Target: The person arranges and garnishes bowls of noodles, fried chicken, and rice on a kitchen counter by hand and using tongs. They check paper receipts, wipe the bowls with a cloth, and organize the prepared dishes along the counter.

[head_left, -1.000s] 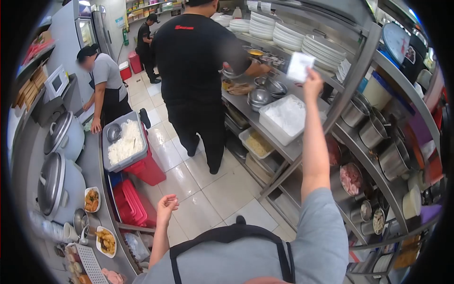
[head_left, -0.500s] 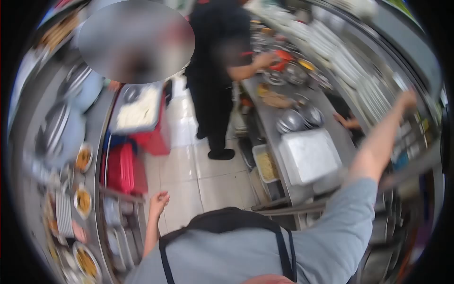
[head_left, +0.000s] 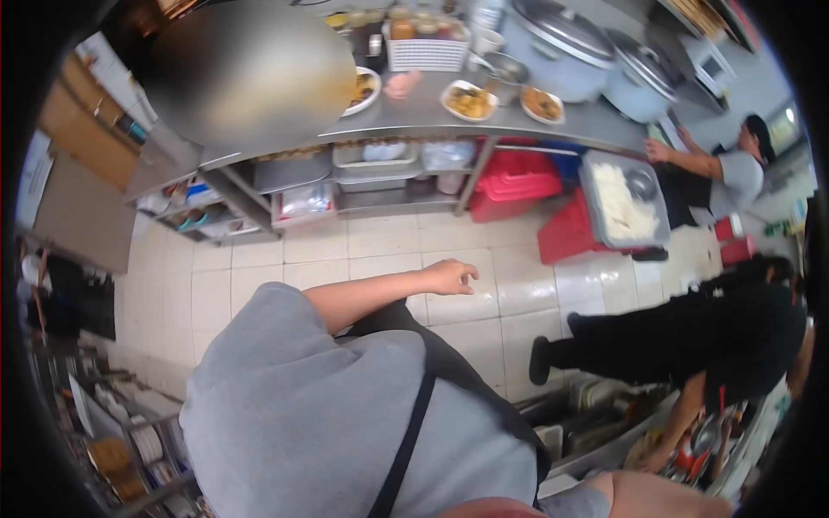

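Observation:
My left hand (head_left: 451,278) hangs in front of my body above the tiled floor, fingers loosely curled and apart, with nothing in it. It touches nothing. My right forearm (head_left: 661,496) reaches out at the bottom right, and its hand is out of view. Beyond my left hand stands a steel counter (head_left: 414,121). On it are a bowl of yellowish food (head_left: 469,101), another bowl of food (head_left: 543,105), a steel pot (head_left: 503,76) and a crumpled pink cloth or similar item (head_left: 402,85).
Two large rice cookers (head_left: 561,47) stand at the back. A grey tub of white food, probably rice (head_left: 623,203), rests on a red bin (head_left: 570,231). A co-worker in black (head_left: 665,341) bends over the right-hand worktop; another person (head_left: 734,168) stands farther off. Shelves (head_left: 129,432) line the left.
My view has swung left, from the aisle to the counter with the rice cookers. My right hand, earlier stretched toward the shelf, has left the view. My left hand remains empty.

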`<control>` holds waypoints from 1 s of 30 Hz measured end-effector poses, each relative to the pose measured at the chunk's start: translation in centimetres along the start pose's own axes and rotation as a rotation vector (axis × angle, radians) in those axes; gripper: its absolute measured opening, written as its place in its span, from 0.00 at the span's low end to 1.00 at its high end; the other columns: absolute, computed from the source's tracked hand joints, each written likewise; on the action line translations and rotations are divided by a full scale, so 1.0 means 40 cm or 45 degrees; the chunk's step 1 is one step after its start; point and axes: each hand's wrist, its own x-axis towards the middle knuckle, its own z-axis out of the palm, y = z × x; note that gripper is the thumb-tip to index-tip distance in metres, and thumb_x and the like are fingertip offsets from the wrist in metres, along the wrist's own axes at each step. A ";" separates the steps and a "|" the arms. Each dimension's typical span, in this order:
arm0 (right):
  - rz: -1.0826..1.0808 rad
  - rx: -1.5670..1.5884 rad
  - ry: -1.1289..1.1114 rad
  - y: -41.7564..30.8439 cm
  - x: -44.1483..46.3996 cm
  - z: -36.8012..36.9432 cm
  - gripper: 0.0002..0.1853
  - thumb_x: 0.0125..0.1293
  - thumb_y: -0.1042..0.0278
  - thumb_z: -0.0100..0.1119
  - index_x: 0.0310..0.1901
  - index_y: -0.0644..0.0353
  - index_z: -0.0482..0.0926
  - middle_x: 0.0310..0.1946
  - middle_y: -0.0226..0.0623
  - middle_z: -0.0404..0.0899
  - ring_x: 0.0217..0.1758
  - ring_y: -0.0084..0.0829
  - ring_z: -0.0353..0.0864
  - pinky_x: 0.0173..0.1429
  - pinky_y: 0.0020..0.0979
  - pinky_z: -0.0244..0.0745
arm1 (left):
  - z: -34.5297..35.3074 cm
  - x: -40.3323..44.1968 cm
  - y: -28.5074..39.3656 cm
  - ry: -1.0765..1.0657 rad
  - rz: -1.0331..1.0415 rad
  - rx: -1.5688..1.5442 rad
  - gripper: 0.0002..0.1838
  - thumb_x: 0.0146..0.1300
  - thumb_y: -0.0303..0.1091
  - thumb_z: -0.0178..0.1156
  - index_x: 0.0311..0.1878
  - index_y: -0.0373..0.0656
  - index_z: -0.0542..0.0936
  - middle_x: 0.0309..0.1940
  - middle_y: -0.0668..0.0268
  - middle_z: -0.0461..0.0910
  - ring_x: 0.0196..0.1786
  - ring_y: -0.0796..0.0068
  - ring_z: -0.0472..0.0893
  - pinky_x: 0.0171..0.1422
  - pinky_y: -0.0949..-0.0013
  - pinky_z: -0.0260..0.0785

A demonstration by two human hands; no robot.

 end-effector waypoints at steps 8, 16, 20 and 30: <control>0.500 1.726 -0.875 -1.002 -0.575 0.062 0.13 0.58 0.80 0.53 0.47 0.68 0.71 0.47 0.42 0.72 0.43 0.30 0.74 0.47 0.26 0.72 | -0.165 -0.321 -0.314 0.566 -0.389 -0.137 0.18 0.53 0.39 0.62 0.45 0.42 0.75 0.33 0.62 0.79 0.32 0.70 0.79 0.38 0.68 0.71; -0.057 2.169 -1.856 -1.765 -0.974 -0.340 0.25 0.47 0.74 0.62 0.51 0.53 0.71 0.50 0.46 0.66 0.55 0.45 0.64 0.58 0.38 0.61 | -0.360 -0.652 -0.504 0.866 -0.702 -0.283 0.17 0.53 0.38 0.61 0.45 0.40 0.76 0.32 0.62 0.79 0.32 0.74 0.78 0.37 0.71 0.71; -0.053 2.018 -2.061 -2.013 -1.179 -0.310 0.26 0.46 0.77 0.59 0.51 0.53 0.71 0.48 0.48 0.67 0.52 0.47 0.65 0.56 0.40 0.62 | -0.492 -0.723 -0.572 0.938 -0.815 -0.258 0.17 0.54 0.38 0.61 0.44 0.39 0.76 0.33 0.62 0.79 0.30 0.74 0.78 0.36 0.72 0.71; 0.210 1.582 -1.993 -2.488 -1.360 -0.121 0.16 0.50 0.75 0.52 0.43 0.55 0.75 0.43 0.47 0.72 0.50 0.47 0.68 0.54 0.38 0.64 | -0.781 -0.560 -0.692 1.176 -0.674 -0.337 0.16 0.54 0.35 0.61 0.46 0.39 0.76 0.33 0.63 0.79 0.32 0.76 0.77 0.38 0.74 0.70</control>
